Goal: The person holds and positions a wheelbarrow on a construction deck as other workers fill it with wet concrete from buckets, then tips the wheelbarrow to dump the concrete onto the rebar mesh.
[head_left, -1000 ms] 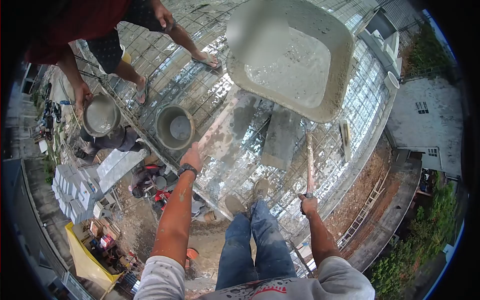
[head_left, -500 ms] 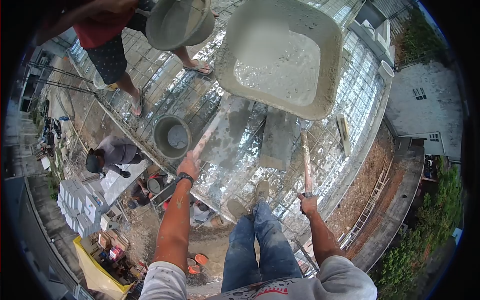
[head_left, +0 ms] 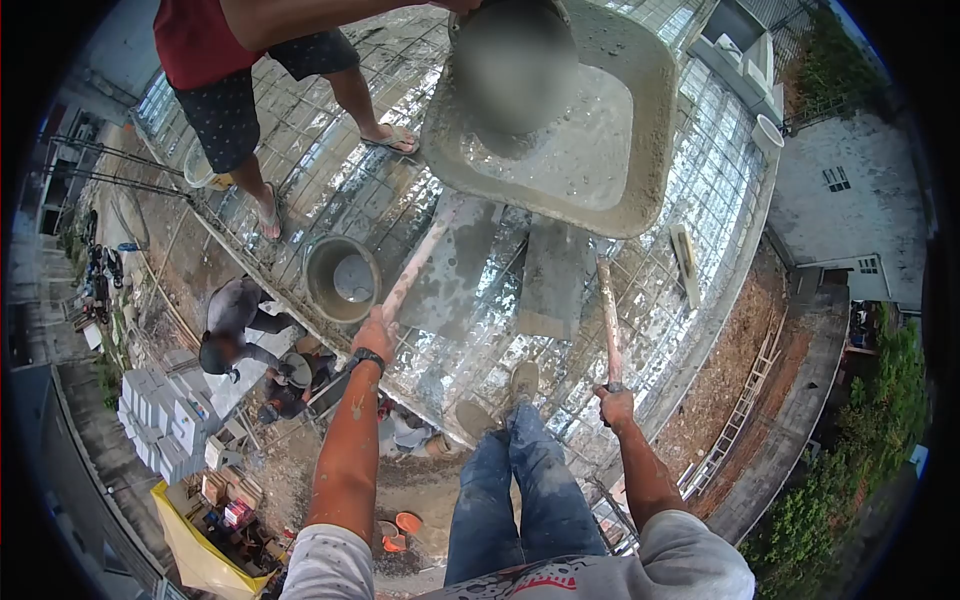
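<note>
A wheelbarrow [head_left: 650,130] with wet grey concrete [head_left: 595,150] in its tray stands in front of me. My left hand [head_left: 374,338] is wrapped round its left wooden handle [head_left: 420,257]. Around the right wooden handle [head_left: 608,315], my right hand [head_left: 615,404] is closed at the dark grip. Over the tray a co-worker's arm [head_left: 320,18] holds a tilted bucket [head_left: 512,70], its middle blurred. Another bucket [head_left: 343,278] stands upright near my left hand, with grey residue inside.
Boards [head_left: 553,275] lie under the wheelbarrow on a deck with wire mesh [head_left: 400,60]. A wooden float or short plank [head_left: 685,265] is at the right. The deck edge drops away left and right. Below left, a person [head_left: 235,320] stands near stacked blocks [head_left: 160,420].
The co-worker's bucket has moved right and tipped over the wheelbarrow tray. Below, the person has bent toward another person with a bucket. My hands stay on the handles.
</note>
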The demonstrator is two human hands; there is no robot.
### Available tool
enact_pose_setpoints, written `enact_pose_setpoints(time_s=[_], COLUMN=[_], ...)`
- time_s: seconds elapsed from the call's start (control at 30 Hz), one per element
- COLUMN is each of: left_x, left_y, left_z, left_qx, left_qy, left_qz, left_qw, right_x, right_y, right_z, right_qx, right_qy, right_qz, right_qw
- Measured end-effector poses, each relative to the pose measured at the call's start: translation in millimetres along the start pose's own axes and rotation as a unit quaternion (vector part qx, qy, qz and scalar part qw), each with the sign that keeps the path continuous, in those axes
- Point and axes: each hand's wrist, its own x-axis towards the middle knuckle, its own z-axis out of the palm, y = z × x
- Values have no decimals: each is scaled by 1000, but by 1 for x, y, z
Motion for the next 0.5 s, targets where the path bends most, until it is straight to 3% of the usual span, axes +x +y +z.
enact_pose_setpoints(time_s=[0.27, 0.37, 0.5], left_x=[-1, 1, -4], left_y=[1, -4, 4], left_z=[-4, 3, -6], left_qx=[13, -2, -10], left_qy=[-37, 3, -11], left_qz=[-24, -4, -12], left_qw=[999, 1000, 1000], right_x=[-13, -10, -14], right_y=[-21, -15, -24], right_z=[-4, -2, -6], right_qx=[5, 18, 26], right_qy=[-13, -15, -23], right_qz=[25, 22, 42], right_qw=[1000, 999, 999])
